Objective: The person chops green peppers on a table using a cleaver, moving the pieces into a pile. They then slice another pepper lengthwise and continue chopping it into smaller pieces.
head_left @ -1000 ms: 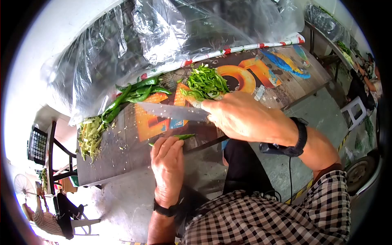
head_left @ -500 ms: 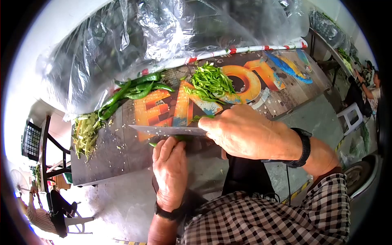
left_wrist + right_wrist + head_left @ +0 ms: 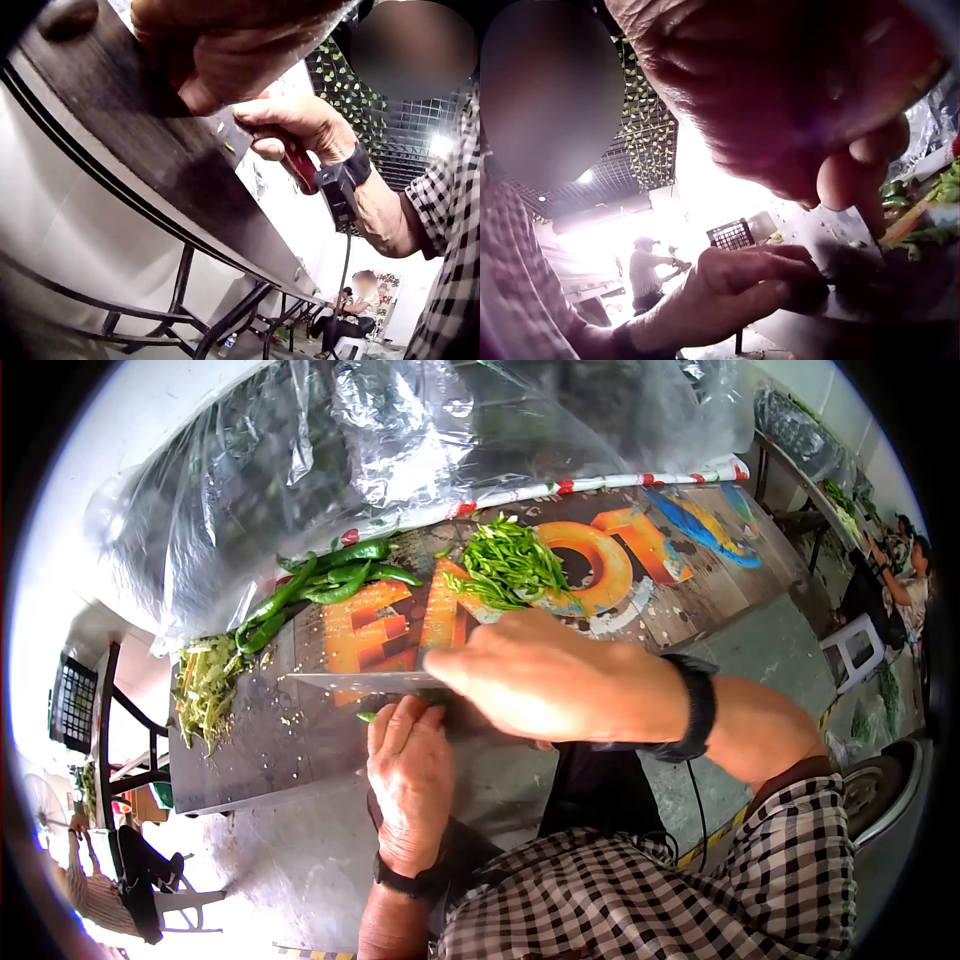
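My right hand [image 3: 560, 678] grips a knife by its red handle [image 3: 302, 171]. The broad blade [image 3: 350, 681] points left, just beyond the fingertips of my left hand [image 3: 408, 785]. Curled left fingers hold a green chili pepper [image 3: 366, 716] down on the table; only its tip sticks out and the rest is hidden. In the right wrist view, bits cling to the blade [image 3: 832, 236] beside the left fingertips. A heap of sliced green chili [image 3: 508, 565] lies beyond the right hand. Whole green chilies [image 3: 340, 580] lie at the back left.
Pale green trimmings [image 3: 207, 690] are piled at the left end of the printed table [image 3: 300, 760]. Clear plastic sheeting [image 3: 250, 500] covers things along the back edge. A black crate [image 3: 75, 702] stands left; a white stool [image 3: 855, 652] is at right. Other people sit at both sides.
The knife has come down from over the table toward the left fingers, then shifted left along with the right hand. The left hand stays on the chili pepper.
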Motion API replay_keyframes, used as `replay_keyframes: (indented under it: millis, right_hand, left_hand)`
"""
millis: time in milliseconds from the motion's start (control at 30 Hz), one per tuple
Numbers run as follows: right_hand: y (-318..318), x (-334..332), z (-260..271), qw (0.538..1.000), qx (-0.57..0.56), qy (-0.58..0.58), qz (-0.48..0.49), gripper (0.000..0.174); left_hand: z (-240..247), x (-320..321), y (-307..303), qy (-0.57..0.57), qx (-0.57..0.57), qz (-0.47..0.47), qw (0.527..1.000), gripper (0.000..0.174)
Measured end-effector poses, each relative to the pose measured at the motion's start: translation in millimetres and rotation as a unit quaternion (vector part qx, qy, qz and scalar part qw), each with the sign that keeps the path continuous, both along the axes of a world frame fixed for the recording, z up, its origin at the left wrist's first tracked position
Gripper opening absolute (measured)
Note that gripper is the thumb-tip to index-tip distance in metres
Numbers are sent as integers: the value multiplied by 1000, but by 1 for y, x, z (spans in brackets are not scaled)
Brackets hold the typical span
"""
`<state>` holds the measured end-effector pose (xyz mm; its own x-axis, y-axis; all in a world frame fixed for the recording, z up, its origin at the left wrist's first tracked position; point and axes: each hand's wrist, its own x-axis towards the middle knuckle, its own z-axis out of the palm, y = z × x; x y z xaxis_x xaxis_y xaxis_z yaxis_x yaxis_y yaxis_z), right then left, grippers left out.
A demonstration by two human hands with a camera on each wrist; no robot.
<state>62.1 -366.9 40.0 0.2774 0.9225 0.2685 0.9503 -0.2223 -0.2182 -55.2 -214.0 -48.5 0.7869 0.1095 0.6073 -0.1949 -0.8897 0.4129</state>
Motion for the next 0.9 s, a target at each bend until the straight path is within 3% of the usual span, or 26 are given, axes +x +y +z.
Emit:
replay_keyframes:
  millis: [200,267,333,367,433,667,900]
  right_hand:
    - [7,-7,-9,999,31,-26,-18,9]
    - [-10,-2,-24,992,128,-18,14,9]
    - [-23,2,-4,1000,6,26,-16,7]
    - [-32,8,-8,998,53,-14,-18,6]
    - [-38,14,-3,997,-13,39,-66,6]
    - [-36,3,5,993,45,77,-75,7]
    - [-29,-3,5,994,10,84,-65,9]
  left_hand:
    - [0,1,3,1,28,-1,1000,22]
    - [-3,2,4,2,34,0,999,21]
    - [-2,2,2,-2,28,8,1000,19]
    - [-2,2,2,-3,21,2,1000,19]
    - [-1,7,-2,-18,15,-4,1000,20]
    - [3,14,-3,0,-29,-11,1000,18]
    - [0,14,-1,-12,-19,-14,1000,18]
